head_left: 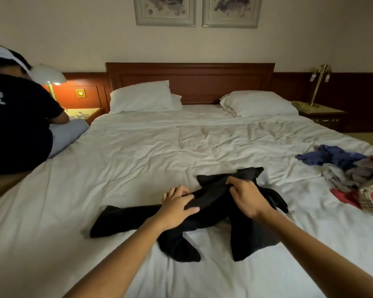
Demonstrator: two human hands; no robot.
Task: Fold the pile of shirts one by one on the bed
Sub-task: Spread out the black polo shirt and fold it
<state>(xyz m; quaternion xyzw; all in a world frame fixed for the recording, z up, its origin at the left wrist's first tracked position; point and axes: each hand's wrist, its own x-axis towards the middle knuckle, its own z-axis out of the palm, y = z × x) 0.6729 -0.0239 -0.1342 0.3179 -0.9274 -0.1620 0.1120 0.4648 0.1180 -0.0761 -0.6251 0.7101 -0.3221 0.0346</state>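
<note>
The wide bed with rumpled white sheets [138, 164] fills the view, with bare sheet open from ten to two o'clock. A second person in a dark T-shirt [15, 125] sits on its edge at nine o'clock, well apart from the work.

The black long-sleeved cloth shirt [211, 201] lies bunched at six o'clock, one sleeve trailing towards eight and other parts drooping towards five and six. The jumbled pile of blue, grey, red and checked shirts [349, 168] sits at three to four o'clock, close to the bed's right edge.

The left hand [177, 205] has its fingers curled over a ridge of the black fabric. The right hand [248, 196] is clenched on a fold just beside it.

The step looks like opening the shirt out. It would go best by finding the shoulders, lifting, then spreading it flat towards twelve o'clock, where there is room. Keep clear of the pile, so no sleeve drags a garment off the edge.
</note>
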